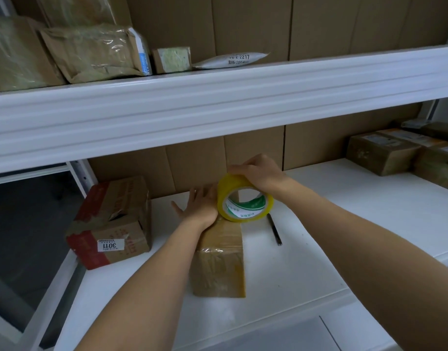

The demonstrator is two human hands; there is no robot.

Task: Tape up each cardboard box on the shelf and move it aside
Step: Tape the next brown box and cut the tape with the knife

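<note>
pressing flat on the far end of the box (219, 259), your left hand (200, 206) lies with straight, spread fingers and grips nothing, while your right hand (258, 173) curls over the top of the yellow tape roll (244, 198) and holds it on edge against the box's far top edge. the box sits on the shelf (344, 224), reaching from about mid-depth out toward its front edge, its top and near face already glossy with tape.

the likely slip here is the box itself: pull the roll toward you and the box can slide off the front edge of the shelf, since only a flat palm steadies it. keep your weight on that palm. the tape can also run crooked or wrinkle if the roll tilts, because you hold it from above with one hand. i cannot tell whether the free end of the tape is stuck down yet; if it is not, it may lift and fold onto itself.

mind the dark pen-like tool (275, 230) just beside the box on the right; a sweeping forearm could knock it along the shelf. the torn red-and-brown box (111, 224) at the shelf's left edge still gapes open on top, and a nudge could tip it off that corner.
</note>
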